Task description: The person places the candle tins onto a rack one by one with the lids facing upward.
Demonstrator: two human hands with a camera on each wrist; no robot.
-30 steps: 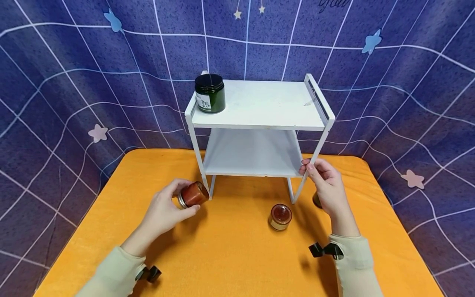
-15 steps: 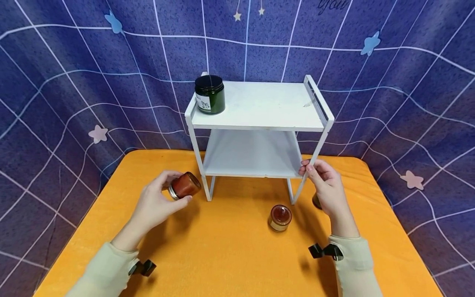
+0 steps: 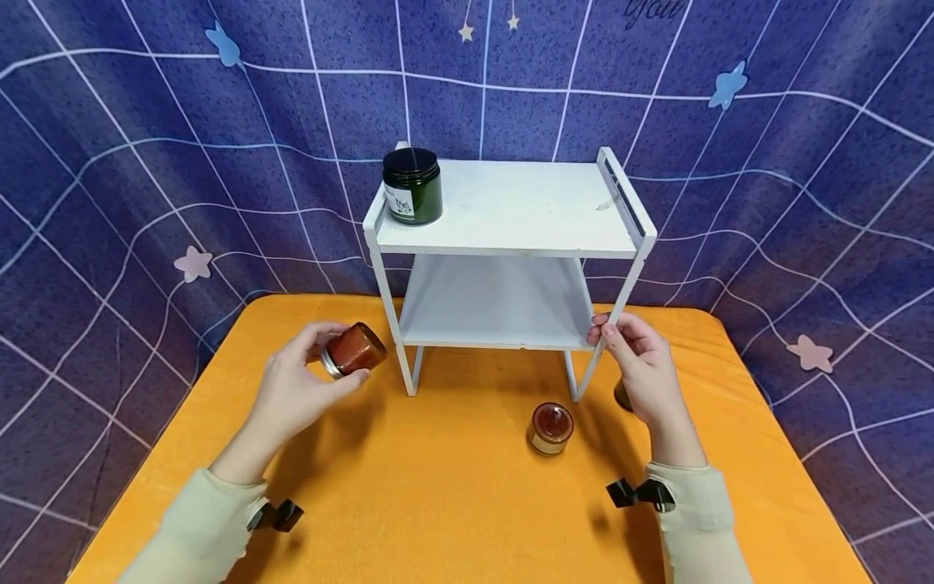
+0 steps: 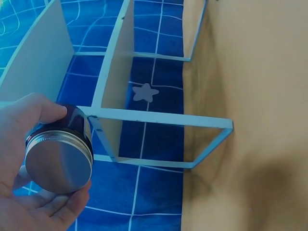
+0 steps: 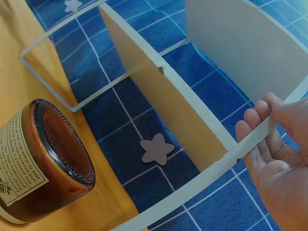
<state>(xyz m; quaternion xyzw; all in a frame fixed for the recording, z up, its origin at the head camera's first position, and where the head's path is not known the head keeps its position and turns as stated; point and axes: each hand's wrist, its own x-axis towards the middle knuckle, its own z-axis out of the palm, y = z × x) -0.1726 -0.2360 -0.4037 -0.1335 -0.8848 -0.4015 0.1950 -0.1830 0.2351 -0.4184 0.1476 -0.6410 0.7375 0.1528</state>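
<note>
Nearest: one amber jar (image 3: 550, 428) stands on orange cloth (image 3: 467, 503). Left hand (image 3: 292, 389) holds a silver-lidded jar (image 3: 355, 350), tilted, above the cloth, near the white rack (image 3: 503, 296). Right hand (image 3: 645, 361) grips the rack's right front leg (image 3: 626, 290). Farther: green jar (image 3: 413, 188) on the top shelf (image 3: 525, 203), left end; blue curtain (image 3: 540, 49) behind.

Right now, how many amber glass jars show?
2: one jar in the left hand, another jar on the orange cloth. A dark item behind the right hand is too hidden to tell.
</note>
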